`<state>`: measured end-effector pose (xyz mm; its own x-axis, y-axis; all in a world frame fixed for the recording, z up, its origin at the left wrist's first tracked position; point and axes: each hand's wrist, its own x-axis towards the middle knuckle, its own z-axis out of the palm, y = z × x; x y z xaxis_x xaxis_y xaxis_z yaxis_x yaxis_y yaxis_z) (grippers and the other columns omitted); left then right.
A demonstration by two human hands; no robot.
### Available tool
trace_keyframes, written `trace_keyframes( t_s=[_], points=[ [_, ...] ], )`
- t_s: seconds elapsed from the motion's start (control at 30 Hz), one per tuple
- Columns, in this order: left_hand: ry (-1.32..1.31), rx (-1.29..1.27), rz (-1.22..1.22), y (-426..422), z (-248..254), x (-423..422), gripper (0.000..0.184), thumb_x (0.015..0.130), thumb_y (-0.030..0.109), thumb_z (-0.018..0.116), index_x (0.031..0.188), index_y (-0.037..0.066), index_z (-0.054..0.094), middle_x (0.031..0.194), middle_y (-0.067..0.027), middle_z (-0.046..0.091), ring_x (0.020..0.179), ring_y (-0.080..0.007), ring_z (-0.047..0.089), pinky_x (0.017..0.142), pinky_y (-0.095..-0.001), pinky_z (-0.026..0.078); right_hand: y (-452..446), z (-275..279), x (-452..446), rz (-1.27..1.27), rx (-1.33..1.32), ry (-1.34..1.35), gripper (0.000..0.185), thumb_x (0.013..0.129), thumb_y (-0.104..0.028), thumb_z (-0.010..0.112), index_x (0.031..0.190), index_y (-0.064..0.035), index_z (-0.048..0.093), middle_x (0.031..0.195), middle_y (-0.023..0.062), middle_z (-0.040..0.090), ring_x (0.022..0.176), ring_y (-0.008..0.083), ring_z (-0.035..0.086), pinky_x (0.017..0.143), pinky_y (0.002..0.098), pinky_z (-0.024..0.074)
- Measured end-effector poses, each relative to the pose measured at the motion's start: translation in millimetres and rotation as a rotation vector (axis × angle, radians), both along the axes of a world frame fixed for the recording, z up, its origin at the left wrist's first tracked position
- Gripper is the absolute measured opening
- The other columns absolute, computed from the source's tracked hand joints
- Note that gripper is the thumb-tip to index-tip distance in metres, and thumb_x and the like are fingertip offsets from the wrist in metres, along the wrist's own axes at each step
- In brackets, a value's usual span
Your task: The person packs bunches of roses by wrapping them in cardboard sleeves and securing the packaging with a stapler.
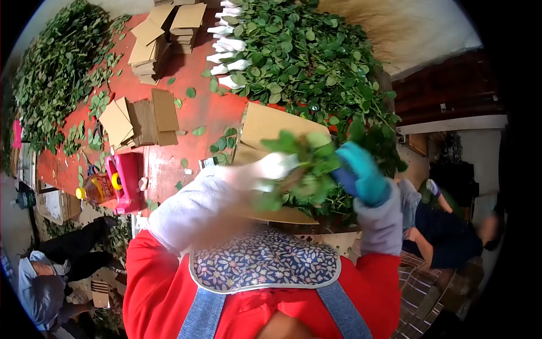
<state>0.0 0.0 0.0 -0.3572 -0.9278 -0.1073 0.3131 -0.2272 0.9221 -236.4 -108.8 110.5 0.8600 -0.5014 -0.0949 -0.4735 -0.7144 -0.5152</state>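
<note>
Red clothing (152, 282) and a flower-patterned bib (265, 263) are seen nearest the camera. Beyond them, a leafy green bunch (316, 172) is raised between the two hands, above a cardboard sheet (282, 120) laid on a red table (206, 110). Fingers of the left hand (248, 178) are blurred, so whether anything is pinched cannot be told; the teal-gloved right hand (364, 172) is set beside the leaves, its grip likewise unclear. Ideally, the bunch should be steadied firmly near its base, with leaves touched lightly lest they be torn.
</note>
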Motion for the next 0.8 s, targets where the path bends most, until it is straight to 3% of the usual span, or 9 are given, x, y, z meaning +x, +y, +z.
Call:
trace_keyframes(
  t_s=[0.07, 0.23, 0.33, 0.43, 0.5, 0.57, 0.63, 0.7, 0.8],
  points=[
    [-0.03, -0.012, -0.008, 10, -6, 4, 0.036, 0.081, 0.021, 0.065, 0.114, 0.009, 0.056, 0.102, -0.0129, 0.058, 0.09, -0.027, 0.057, 0.078, -0.0349, 0.048, 8, -22, -7, -0.017, -0.152, 0.126, 0.028, 0.079, -0.017, 0.068, 0.105, -0.0078, 0.061, 0.093, 0.0146, 0.06, 0.08, 0.0332, 0.062, 0.068, 0.0429, 0.0493],
    [-0.641, -0.251, -0.04, 28, -34, 14, 0.053, 0.075, 0.026, 0.069, 0.122, 0.008, 0.05, 0.112, -0.0145, 0.054, 0.095, -0.0303, 0.056, 0.081, -0.0375, 0.048, 21, -131, -45, -0.087, -0.183, 0.188, 0.031, 0.081, -0.016, 0.064, 0.111, -0.0092, 0.059, 0.104, 0.0146, 0.061, 0.092, 0.0339, 0.061, 0.075, 0.0444, 0.0497],
    [-0.973, -0.421, -0.103, 36, -51, 17, 0.064, 0.072, 0.029, 0.072, 0.126, 0.008, 0.046, 0.118, -0.0155, 0.051, 0.099, -0.0323, 0.055, 0.083, -0.0391, 0.048, 16, -155, -50, -0.123, -0.054, 0.321, 0.033, 0.083, -0.014, 0.06, 0.116, -0.0097, 0.058, 0.111, 0.0152, 0.061, 0.097, 0.0346, 0.06, 0.08, 0.0446, 0.0493],
    [-1.176, -0.571, -0.154, 42, -62, 21, 0.075, 0.068, 0.031, 0.075, 0.131, 0.007, 0.042, 0.124, -0.0164, 0.048, 0.102, -0.0342, 0.055, 0.085, -0.0407, 0.049, 14, -168, -51, -0.111, -0.145, 0.267, 0.035, 0.084, -0.014, 0.058, 0.118, -0.0105, 0.057, 0.115, 0.0157, 0.06, 0.1, 0.0348, 0.059, 0.082, 0.045, 0.0485],
    [-1.295, -0.651, -0.17, 43, -64, 22, 0.082, 0.066, 0.033, 0.077, 0.135, 0.007, 0.04, 0.128, -0.0171, 0.046, 0.104, -0.0356, 0.055, 0.087, -0.0418, 0.049, 13, -177, -54, -0.192, 0.043, 0.244, 0.037, 0.086, -0.014, 0.055, 0.123, -0.0112, 0.056, 0.121, 0.0151, 0.058, 0.103, 0.0346, 0.059, 0.086, 0.0452, 0.047],
    [-1.391, -0.707, -0.178, 42, -63, 22, 0.09, 0.063, 0.035, 0.078, 0.138, 0.006, 0.037, 0.132, -0.0177, 0.044, 0.106, -0.0369, 0.054, 0.088, -0.0428, 0.049, 9, -185, -64, -0.141, -0.037, 0.202, 0.038, 0.085, -0.01, 0.057, 0.123, -0.0097, 0.057, 0.121, 0.0149, 0.059, 0.104, 0.0332, 0.06, 0.088, 0.0426, 0.0473],
    [-1.359, -0.405, -0.146, 38, -50, 19, 0.091, 0.062, 0.035, 0.079, 0.138, 0.007, 0.038, 0.132, -0.017, 0.045, 0.109, -0.0369, 0.053, 0.09, -0.0446, 0.047, 8, -171, -57, -0.159, 0.063, 0.204, 0.039, 0.084, -0.008, 0.059, 0.123, -0.009, 0.056, 0.12, 0.015, 0.059, 0.105, 0.0329, 0.06, 0.089, 0.0414, 0.0476],
    [-1.407, -0.484, -0.149, 37, -57, 21, 0.092, 0.061, 0.036, 0.079, 0.137, 0.006, 0.038, 0.133, -0.0172, 0.044, 0.109, -0.0372, 0.053, 0.09, -0.0439, 0.047, 9, -164, -54, -0.163, 0.164, 0.209, 0.04, 0.084, -0.006, 0.061, 0.123, -0.0083, 0.056, 0.119, 0.0152, 0.06, 0.105, 0.0325, 0.059, 0.089, 0.0403, 0.0479],
    [-1.362, -0.257, -0.263, 38, -61, 23, 0.091, 0.061, 0.037, 0.08, 0.136, 0.006, 0.04, 0.131, -0.0185, 0.046, 0.109, -0.0368, 0.053, 0.092, -0.044, 0.045, 10, -159, -51, -0.168, 0.168, 0.095, 0.042, 0.083, -0.004, 0.064, 0.124, -0.0077, 0.056, 0.118, 0.0156, 0.061, 0.102, 0.0325, 0.061, 0.087, 0.0391, 0.0493]
  ],
)
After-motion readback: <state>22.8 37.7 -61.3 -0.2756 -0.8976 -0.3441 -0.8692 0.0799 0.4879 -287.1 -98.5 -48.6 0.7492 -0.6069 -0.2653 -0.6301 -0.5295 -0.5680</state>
